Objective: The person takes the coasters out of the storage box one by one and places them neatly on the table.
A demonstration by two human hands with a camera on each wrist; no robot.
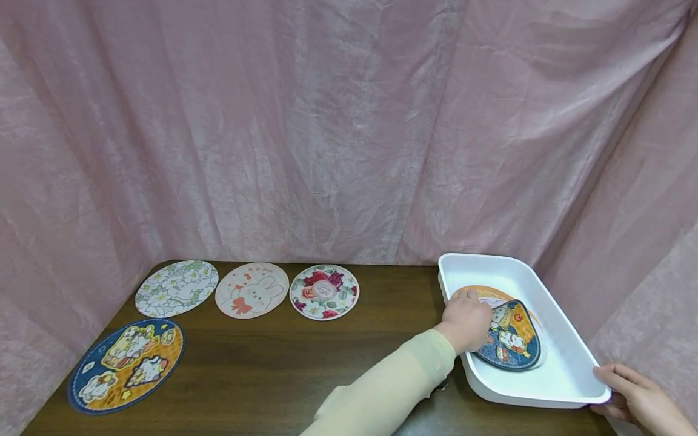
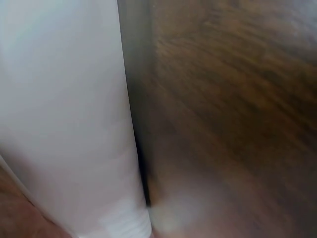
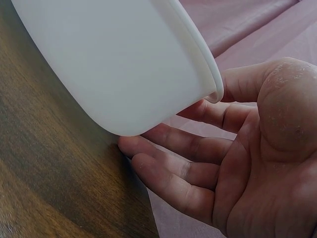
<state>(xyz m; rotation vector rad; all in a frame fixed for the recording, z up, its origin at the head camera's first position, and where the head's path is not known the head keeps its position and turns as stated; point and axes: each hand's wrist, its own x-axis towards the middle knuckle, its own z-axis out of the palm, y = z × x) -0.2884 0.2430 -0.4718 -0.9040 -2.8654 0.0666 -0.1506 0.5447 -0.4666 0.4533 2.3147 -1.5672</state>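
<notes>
My left hand (image 1: 467,320) reaches over the near left wall of a white plastic tray (image 1: 567,380) and grips the left part of a blue and orange cartoon mat (image 1: 511,340); its fingertips are mostly hidden. Beneath that mat lies a round orange-edged mat (image 1: 480,291), largely covered. At the tray's near right corner, my right hand (image 1: 632,393) holds the rim, thumb on top and fingers underneath. In the right wrist view, the right hand's fingers (image 3: 183,193) spread below the tray's corner. The left wrist view shows only the blurred tray wall (image 2: 64,99) beside wood.
Along the back of the brown wooden table (image 1: 305,375) lie a green floral mat (image 1: 177,288), a pink rabbit mat (image 1: 252,290) and a rose-patterned mat (image 1: 324,292). A larger blue and orange round mat (image 1: 126,366) is at the left edge. Pink curtains (image 1: 327,133) surround the table.
</notes>
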